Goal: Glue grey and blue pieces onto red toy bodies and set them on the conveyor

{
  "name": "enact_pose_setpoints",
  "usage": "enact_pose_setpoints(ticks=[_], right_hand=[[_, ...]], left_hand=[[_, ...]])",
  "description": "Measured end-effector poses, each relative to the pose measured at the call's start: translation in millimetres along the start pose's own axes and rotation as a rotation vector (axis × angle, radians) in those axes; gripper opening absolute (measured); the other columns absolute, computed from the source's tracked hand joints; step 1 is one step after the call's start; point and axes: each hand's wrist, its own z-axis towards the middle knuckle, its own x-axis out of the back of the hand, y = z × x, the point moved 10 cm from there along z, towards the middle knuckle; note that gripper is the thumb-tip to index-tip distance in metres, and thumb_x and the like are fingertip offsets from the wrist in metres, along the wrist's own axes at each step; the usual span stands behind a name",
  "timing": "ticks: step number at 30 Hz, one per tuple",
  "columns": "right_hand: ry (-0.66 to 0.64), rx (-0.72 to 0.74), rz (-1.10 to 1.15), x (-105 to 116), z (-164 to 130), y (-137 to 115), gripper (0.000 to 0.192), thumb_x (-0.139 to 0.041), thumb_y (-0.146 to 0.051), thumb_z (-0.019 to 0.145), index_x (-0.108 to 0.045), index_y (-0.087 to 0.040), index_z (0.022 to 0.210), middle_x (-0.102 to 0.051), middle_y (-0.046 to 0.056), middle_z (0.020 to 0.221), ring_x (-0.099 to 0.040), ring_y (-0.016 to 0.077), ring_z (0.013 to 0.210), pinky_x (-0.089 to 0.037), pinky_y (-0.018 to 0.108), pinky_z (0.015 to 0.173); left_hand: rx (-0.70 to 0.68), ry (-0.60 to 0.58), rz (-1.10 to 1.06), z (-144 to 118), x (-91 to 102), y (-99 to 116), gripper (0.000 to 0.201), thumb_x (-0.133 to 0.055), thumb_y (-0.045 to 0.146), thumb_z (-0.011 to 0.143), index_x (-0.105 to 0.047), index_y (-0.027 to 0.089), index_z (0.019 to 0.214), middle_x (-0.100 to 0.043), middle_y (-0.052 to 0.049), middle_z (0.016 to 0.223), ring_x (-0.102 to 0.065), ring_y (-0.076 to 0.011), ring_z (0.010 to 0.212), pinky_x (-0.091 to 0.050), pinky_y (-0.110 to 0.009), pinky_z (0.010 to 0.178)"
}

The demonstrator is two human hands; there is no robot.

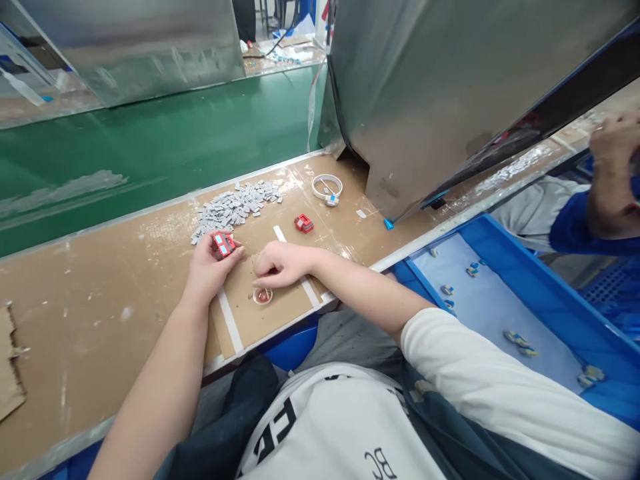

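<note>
The left hand [207, 267] grips a red block [223, 244] beside the heap of grey chips [235, 207]; the right hand [281, 265], fingers curled, pinches something too small to tell above a small clear dish [263, 296]; the white shirt [340, 427] reads "BC".

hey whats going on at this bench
A person sits at a brown cardboard-topped bench. Their left hand holds a small red block with pale inserts beside a heap of small grey chips. Their right hand rests fingers-down above a small round clear dish. A second red block lies apart, farther back.
</note>
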Motion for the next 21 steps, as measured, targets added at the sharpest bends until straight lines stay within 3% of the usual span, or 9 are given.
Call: enact_pose_setpoints(ticks=[2, 5, 7, 9, 11, 13, 17, 21], right_hand=[[0.012, -0.106, -0.064, 5.7, 1.3, 11.5, 0.06, -0.06, -0.058, 0.106, -0.041, -0.02, 0.063, -0.038, -0.006, 0.062, -0.035, 0.0096, 0.062, -0.028, 0.028, 0.065], [0.296, -0.348, -0.246, 52.7, 0.7, 38.2, 0.053, -0.058, -0.054, 0.109, -0.055, -0.018, 0.07, -0.053, -0.003, 0.07, -0.046, 0.0115, 0.069, -0.031, 0.027, 0.069], [0.438, -0.526, -0.439, 84.2, -2.0, 54.1, 0.034, -0.059, -0.039, 0.109, -0.069, -0.016, 0.086, -0.067, 0.003, 0.088, -0.057, 0.0156, 0.082, -0.036, 0.028, 0.075], [0.392, -0.658, -0.616, 97.3, 2.3, 69.4, 0.02, -0.058, -0.026, 0.107, -0.076, -0.017, 0.105, -0.072, 0.01, 0.112, -0.064, 0.0206, 0.097, -0.041, 0.03, 0.081], [0.28, -0.715, -0.721, 97.4, 9.5, 82.9, 0.022, -0.057, -0.021, 0.107, -0.077, -0.017, 0.115, -0.07, 0.013, 0.126, -0.066, 0.0242, 0.105, -0.045, 0.032, 0.085], [0.226, -0.728, -0.755, 94.0, 14.2, 92.5, 0.023, -0.056, -0.023, 0.108, -0.076, -0.018, 0.117, -0.068, 0.014, 0.13, -0.066, 0.0257, 0.11, -0.047, 0.034, 0.088], [0.235, -0.734, -0.757, 88.7, 18.1, 103.0, 0.024, -0.052, -0.024, 0.111, -0.073, -0.015, 0.12, -0.067, 0.017, 0.132, -0.065, 0.0274, 0.116, -0.05, 0.036, 0.094], [0.27, -0.725, -0.709, 90.5, 21.8, 105.2, 0.025, -0.046, -0.011, 0.108, -0.069, -0.01, 0.118, -0.067, 0.022, 0.132, -0.064, 0.0286, 0.115, -0.051, 0.038, 0.096]], left_hand=[[-0.017, 0.021, -0.01, 1.3, 2.2, 1.2, 0.061, -0.091, 0.049, 0.074, -0.063, 0.023, 0.121, -0.077, -0.004, 0.105, -0.077, -0.024, 0.101, -0.063, -0.041, 0.097], [-0.045, 0.036, -0.012, 4.2, 4.2, 2.2, 0.06, -0.091, 0.05, 0.073, -0.065, 0.023, 0.119, -0.077, -0.004, 0.103, -0.077, -0.0239, 0.096, -0.064, -0.04, 0.094], [-0.061, 0.054, -0.017, 6.3, 6.8, 2.3, 0.059, -0.091, 0.05, 0.072, -0.066, 0.022, 0.118, -0.077, -0.004, 0.102, -0.077, -0.0242, 0.096, -0.064, -0.041, 0.093], [-0.064, 0.079, -0.032, 7.8, 10.7, 1.4, 0.059, -0.091, 0.05, 0.072, -0.067, 0.023, 0.118, -0.077, -0.004, 0.103, -0.077, -0.0247, 0.097, -0.063, -0.042, 0.095], [-0.056, 0.096, -0.045, 8.5, 13.7, -0.3, 0.059, -0.091, 0.05, 0.071, -0.067, 0.023, 0.118, -0.077, -0.004, 0.102, -0.077, -0.0248, 0.097, -0.063, -0.042, 0.097], [-0.052, 0.093, -0.049, 8.3, 14.7, -1.2, 0.059, -0.092, 0.05, 0.071, -0.067, 0.023, 0.118, -0.077, -0.004, 0.101, -0.077, -0.0245, 0.096, -0.063, -0.042, 0.096], [-0.054, 0.074, -0.027, 6.1, 14.6, -0.1, 0.059, -0.092, 0.051, 0.071, -0.068, 0.023, 0.116, -0.077, -0.003, 0.1, -0.076, -0.0234, 0.091, -0.063, -0.039, 0.089], [-0.078, 0.068, 0.006, 4.0, 15.7, 4.9, 0.055, -0.09, 0.053, 0.074, -0.068, 0.023, 0.114, -0.077, -0.003, 0.098, -0.076, -0.0236, 0.092, -0.064, -0.04, 0.089]])
